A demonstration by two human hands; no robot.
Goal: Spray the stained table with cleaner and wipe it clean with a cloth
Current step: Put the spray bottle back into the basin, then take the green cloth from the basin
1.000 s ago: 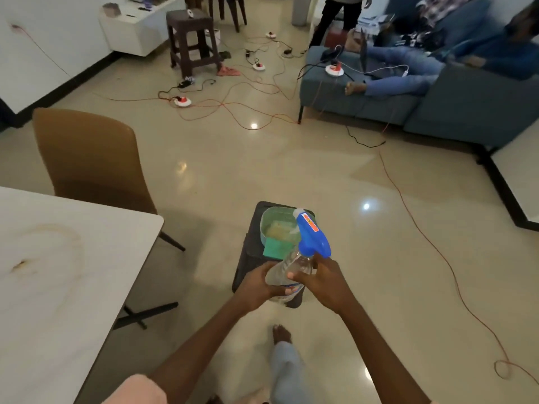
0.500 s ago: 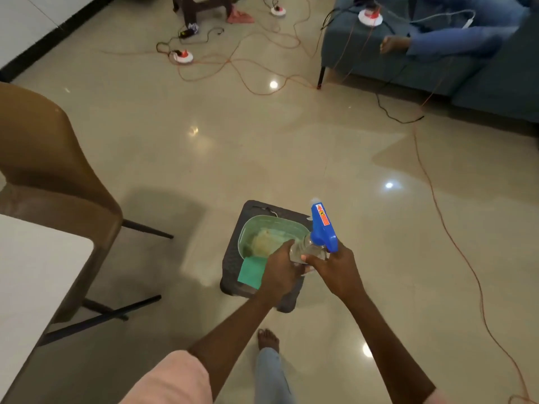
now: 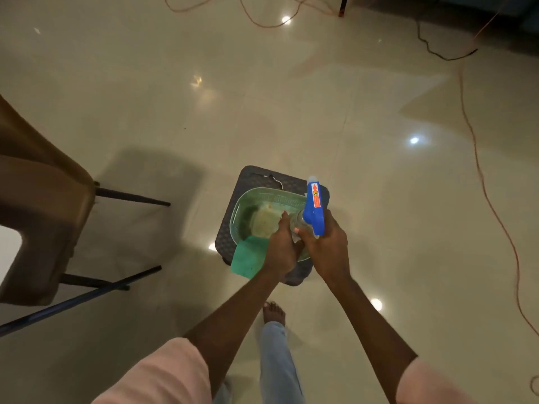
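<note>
Both your hands are on the spray bottle (image 3: 303, 225), held out in front of you above the basin (image 3: 248, 211). Your right hand (image 3: 328, 249) is wrapped round the neck just under the blue trigger head (image 3: 314, 209), fingers curled tight on it. Your left hand (image 3: 281, 249) grips the clear body from the other side, fingers curled round it too, so the two hands meet at the bottle. The nozzle points away from you, its red-and-white label facing up.

Under your hands, the pale green basin sits on a dark stool (image 3: 250, 176) on the floor. Something yellowish lies in the basin's bottom; it's too blurred to say what. A green cloth (image 3: 246, 259) hangs over the basin's near rim and down past the stool's edge, just left of your left wrist.

The table (image 3: 8, 246) shows only as a white sliver at the far left edge, behind the brown chair (image 3: 38, 199), well apart from bottle and cloth. No stain can be made out on that sliver.

Your bare foot (image 3: 272, 312) is planted on the glossy floor (image 3: 175, 112) just short of the stool. An orange cable (image 3: 481, 170) snakes down the right side, and a black one (image 3: 437, 52) lies at top right.
</note>
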